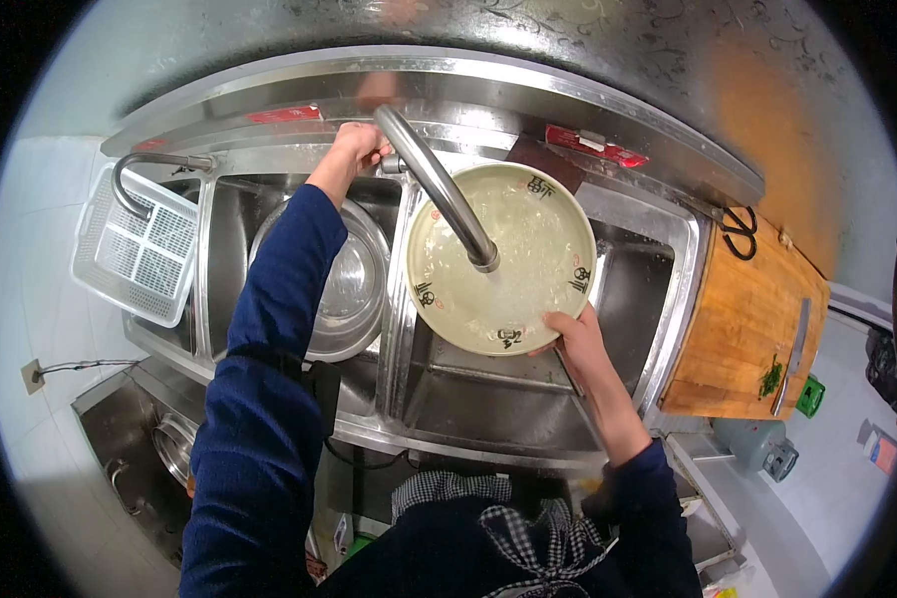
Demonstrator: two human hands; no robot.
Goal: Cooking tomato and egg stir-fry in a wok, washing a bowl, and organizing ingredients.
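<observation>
My right hand [579, 336] grips the lower right rim of a round pale-green plate [527, 299], its thumb on the inner edge. The plate bears dark characters and small red marks around its rim and lies under the spout of a steel faucet [441, 190]. Water covers the plate's surface and ripples below the spout. Up at the back ledge, my left hand [362, 143] has its fingers curled at the faucet's base, beside a short metal fitting [393, 164]. Whether its fingers close on a handle is hidden.
Metal basins [347, 276] sit in the left sink, with a white plastic basket [131, 258] and second faucet [123, 179] farther left. At right, a wooden cutting board [710, 336] holds a knife [798, 344], chopped greens [771, 377] and black-handled scissors [740, 233]. A gas cylinder [751, 441] stands below.
</observation>
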